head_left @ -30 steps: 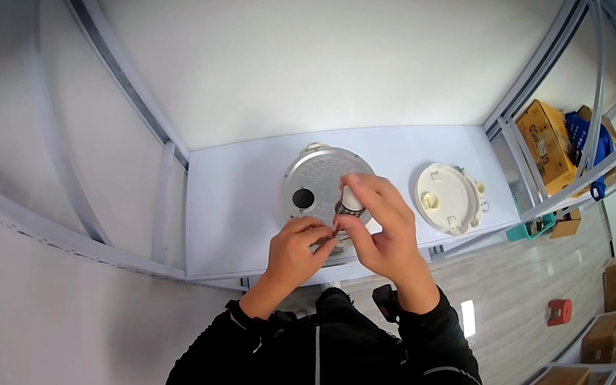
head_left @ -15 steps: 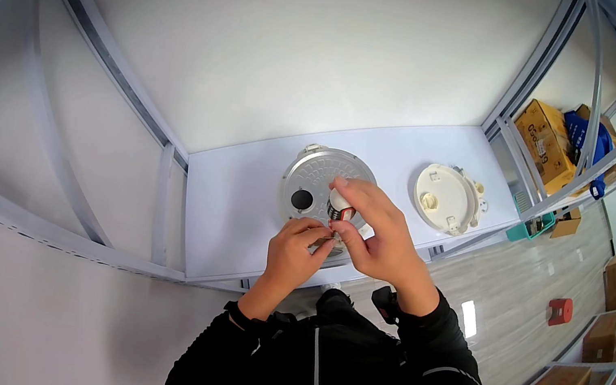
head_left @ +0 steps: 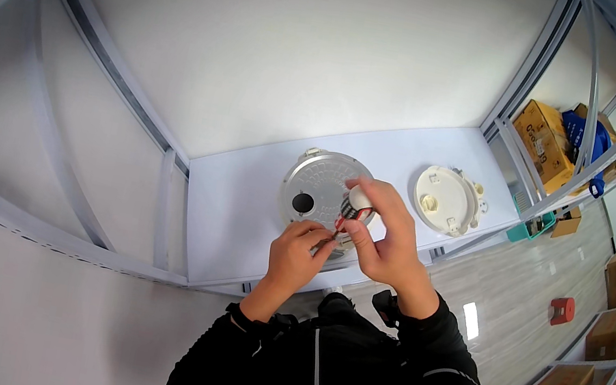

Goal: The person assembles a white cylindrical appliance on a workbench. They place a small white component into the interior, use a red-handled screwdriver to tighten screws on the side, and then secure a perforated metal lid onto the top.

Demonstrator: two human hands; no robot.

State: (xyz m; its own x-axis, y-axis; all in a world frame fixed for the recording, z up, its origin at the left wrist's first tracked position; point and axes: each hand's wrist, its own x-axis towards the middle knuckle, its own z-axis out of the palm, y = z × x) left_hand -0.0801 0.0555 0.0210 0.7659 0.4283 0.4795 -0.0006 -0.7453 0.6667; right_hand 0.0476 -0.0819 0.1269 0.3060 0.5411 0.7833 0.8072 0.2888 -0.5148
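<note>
A round silver metal plate (head_left: 316,186) with a dark hole lies on the white shelf (head_left: 240,205). Above its near right edge, my right hand (head_left: 386,239) grips a small part (head_left: 356,203) with a white rounded top and dark ribbed body. My left hand (head_left: 297,252) pinches a thin red and brown piece (head_left: 333,232) at the bottom of that part. Both hands meet over the plate's edge.
A round cream plastic lid (head_left: 444,199) lies on the shelf to the right of the plate. White metal shelf posts frame the bay. Cardboard boxes (head_left: 542,136), a blue bag, a green basket and a red object on the floor stand at the right.
My hands have stayed over the plate's near edge. The right hand's fingers have shifted slightly on the small part, which sits a little lower than before.
</note>
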